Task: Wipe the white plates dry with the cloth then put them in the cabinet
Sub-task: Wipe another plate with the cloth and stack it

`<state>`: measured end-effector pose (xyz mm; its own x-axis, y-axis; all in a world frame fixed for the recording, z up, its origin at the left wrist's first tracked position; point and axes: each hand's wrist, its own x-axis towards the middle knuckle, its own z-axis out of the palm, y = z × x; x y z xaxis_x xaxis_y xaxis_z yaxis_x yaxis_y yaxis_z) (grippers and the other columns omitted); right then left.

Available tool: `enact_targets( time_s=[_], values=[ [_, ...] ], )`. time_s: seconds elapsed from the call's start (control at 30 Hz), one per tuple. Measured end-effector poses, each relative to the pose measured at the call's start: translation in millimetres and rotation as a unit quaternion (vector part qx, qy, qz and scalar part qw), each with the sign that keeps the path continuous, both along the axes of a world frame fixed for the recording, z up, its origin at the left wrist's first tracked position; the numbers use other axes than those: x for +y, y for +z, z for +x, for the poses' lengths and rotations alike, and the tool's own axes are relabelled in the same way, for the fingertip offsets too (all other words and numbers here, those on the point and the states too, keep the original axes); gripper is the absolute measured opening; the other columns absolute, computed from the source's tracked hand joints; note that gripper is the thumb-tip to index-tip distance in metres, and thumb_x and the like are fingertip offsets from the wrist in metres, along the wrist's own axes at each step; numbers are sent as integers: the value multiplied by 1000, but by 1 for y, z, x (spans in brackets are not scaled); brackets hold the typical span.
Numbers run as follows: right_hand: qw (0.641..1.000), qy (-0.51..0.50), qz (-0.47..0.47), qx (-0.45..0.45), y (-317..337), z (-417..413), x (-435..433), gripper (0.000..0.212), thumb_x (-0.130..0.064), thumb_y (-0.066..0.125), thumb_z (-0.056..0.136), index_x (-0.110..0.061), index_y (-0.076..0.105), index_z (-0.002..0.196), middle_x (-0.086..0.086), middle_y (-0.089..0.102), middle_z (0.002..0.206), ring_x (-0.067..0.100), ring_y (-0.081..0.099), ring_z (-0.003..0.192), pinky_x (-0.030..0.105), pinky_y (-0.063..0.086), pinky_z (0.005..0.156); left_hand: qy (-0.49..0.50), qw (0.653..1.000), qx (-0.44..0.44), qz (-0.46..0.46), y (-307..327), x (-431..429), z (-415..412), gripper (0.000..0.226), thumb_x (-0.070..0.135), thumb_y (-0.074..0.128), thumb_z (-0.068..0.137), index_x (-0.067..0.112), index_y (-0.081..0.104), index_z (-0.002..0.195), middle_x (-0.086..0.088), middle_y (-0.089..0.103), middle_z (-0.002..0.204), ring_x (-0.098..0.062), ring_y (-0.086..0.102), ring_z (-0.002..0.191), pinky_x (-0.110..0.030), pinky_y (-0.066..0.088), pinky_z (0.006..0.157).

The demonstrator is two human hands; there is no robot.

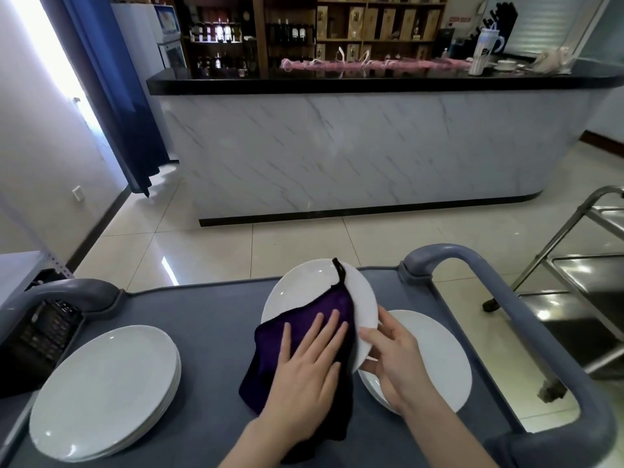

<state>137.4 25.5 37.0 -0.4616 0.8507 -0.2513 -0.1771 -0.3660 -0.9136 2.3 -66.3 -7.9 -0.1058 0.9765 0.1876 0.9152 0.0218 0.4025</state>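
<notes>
Above the grey cart's (209,332) far edge, the right hand (393,363) grips a tilted round white ceramic plate (304,292); the left hand (307,359), fingers flat, presses a purple cloth (270,352) on it. Rotating the plate should dry every part.

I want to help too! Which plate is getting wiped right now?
The tilted middle plate: the right hand holds its edge and the left hand presses the purple cloth on it. The left stack and right plates lie flat.
</notes>
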Motion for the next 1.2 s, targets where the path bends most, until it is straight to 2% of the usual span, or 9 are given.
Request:
enact_targets(
  time_s=[0.27,0.43,0.53,0.63,0.8,0.9,1.0,1.1,1.2],
  values=[
    [995,90,34,-33,0,-4,-14,47,-2,51,99,-41,70,117,-1,72,119,19,69,110,34,58,84,-55,998,25,-14,22,32,-26,63,26,24,102,37,-18,148,20,-29,157,-2,-28,144,-42,-15,120],
    [992,101,56,-56,-1,8,-11,52,2,54,92,-38,68,121,0,72,119,21,72,98,34,56,65,39,999,11,-9,14,37,-51,64,46,27,101,40,-14,150,19,-24,160,-3,-23,146,-41,-14,121],
    [990,100,76,-59,5,18,-5,49,-5,61,84,-36,69,120,1,72,117,19,71,88,37,55,62,100,992,-77,22,5,27,-65,66,39,42,100,35,7,156,13,12,161,-9,13,148,-33,15,120],
    [976,120,153,-102,16,27,2,48,-9,62,87,-43,68,119,-7,71,118,16,71,97,32,58,69,124,956,-260,46,4,16,-73,51,27,52,97,53,29,133,31,49,125,-8,51,120,-20,40,92],
    [907,134,326,-229,28,20,8,40,-9,56,98,-43,67,118,-23,71,111,9,67,100,28,54,85,63,969,-231,70,27,12,-66,32,30,54,90,49,45,114,27,62,105,2,59,100,-21,47,83],
    [827,116,450,-316,28,9,4,37,-19,59,97,-52,62,112,-34,68,88,2,63,80,23,48,77,4,984,-177,31,44,17,-60,26,40,49,82,43,51,107,27,63,97,1,59,90,-23,49,79],
    [788,101,518,-317,31,4,0,39,-22,57,97,-54,51,117,-44,60,83,-10,56,72,9,40,69,-7,977,-214,19,44,17,-59,24,21,56,82,39,54,98,18,65,84,-5,62,79,-28,51,74],
    [811,89,501,-290,32,4,4,36,-17,59,97,-49,61,113,-35,68,98,-6,64,85,16,48,78,12,965,-257,46,36,15,-60,24,12,59,85,35,57,89,14,65,78,-4,61,72,-20,47,67],
    [895,28,395,-203,30,6,3,33,-11,61,96,-40,71,109,-20,73,103,3,68,99,15,50,83,96,931,-337,99,29,13,-58,23,5,58,87,26,56,78,4,61,71,-1,50,63,-17,41,60]
  ],
)
